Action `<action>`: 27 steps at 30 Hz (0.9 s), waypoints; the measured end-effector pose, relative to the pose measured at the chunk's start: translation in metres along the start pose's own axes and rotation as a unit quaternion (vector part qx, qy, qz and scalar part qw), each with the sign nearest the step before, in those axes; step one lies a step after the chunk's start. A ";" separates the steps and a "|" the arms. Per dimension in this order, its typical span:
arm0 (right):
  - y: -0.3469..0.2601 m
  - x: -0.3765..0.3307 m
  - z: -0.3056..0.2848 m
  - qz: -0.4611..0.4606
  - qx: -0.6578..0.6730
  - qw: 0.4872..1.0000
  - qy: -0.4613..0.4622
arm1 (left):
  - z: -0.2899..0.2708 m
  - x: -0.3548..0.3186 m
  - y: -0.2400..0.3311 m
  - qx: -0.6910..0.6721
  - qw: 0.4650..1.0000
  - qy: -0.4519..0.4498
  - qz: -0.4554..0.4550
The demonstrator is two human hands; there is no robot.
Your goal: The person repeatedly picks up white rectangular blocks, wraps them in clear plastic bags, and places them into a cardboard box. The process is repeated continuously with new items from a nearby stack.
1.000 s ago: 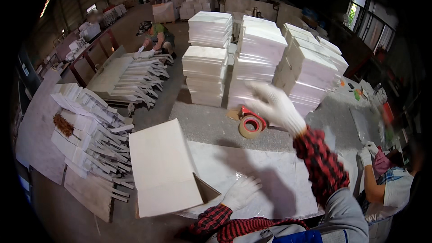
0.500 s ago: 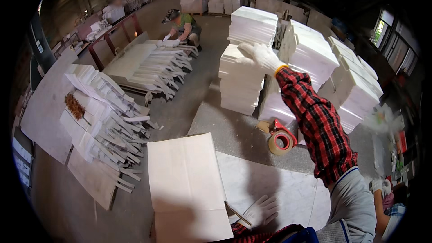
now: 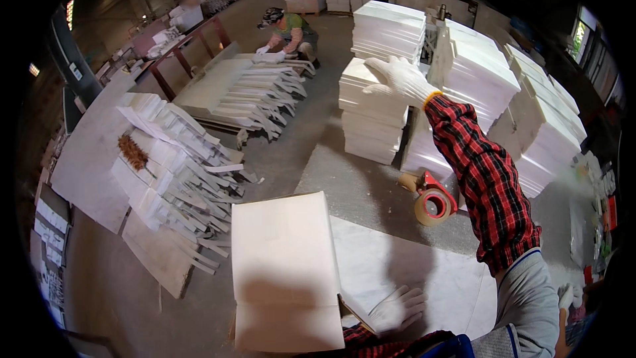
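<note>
A grey table (image 3: 331, 176) runs across the middle of my view, its near part covered by a smooth white sheet (image 3: 361, 242). Beyond it, I see a crouching person (image 3: 295, 30) in white gloves bent over stacked pale slabs (image 3: 215, 89). Tall tile piles (image 3: 480, 73) stand along the table's far side, and left of them I have a shorter tile stack (image 3: 372, 132). A white cardboard box (image 3: 285, 238) sits at the table's near left, its side flap in front of part of the left sleeve. I watch the right hand (image 3: 401, 83), gloved, at the upper edge of the shorter tile stack, fingers extended and thumb apart, grasping nothing; I cannot tell whether it touches the tiles. The left hand (image 3: 397, 308), also gloved, is released, fingers spread over the white sheet just beside the box. Between the hands lies a red tape dispenser (image 3: 438, 202).
</note>
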State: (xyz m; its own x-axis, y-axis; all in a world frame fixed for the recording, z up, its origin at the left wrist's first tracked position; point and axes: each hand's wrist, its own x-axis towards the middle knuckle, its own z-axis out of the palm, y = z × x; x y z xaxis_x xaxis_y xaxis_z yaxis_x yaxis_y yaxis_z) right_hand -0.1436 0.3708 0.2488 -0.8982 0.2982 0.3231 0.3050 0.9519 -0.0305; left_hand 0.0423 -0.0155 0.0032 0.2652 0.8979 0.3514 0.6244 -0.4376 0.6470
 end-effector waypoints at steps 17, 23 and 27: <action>-0.095 -0.345 -0.024 0.064 0.218 0.969 0.096 | 0.014 -0.007 0.006 0.129 0.962 -0.187 -0.155; -0.156 -0.542 0.001 0.150 0.231 0.960 -0.051 | 0.010 0.007 -0.011 -0.076 0.989 0.041 -0.121; -0.185 -0.551 0.001 0.142 0.225 0.961 -0.080 | 0.005 0.004 -0.027 -0.107 0.959 0.004 -0.262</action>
State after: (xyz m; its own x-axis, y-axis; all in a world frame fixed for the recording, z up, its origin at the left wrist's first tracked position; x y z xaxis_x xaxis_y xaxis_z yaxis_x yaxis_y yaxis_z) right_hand 0.2952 0.0305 0.0757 -0.8470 0.5235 0.0923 0.4099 0.7538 -0.5136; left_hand 0.0300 0.0006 -0.0160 -0.0505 0.9972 -0.0560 0.5056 0.0739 0.8596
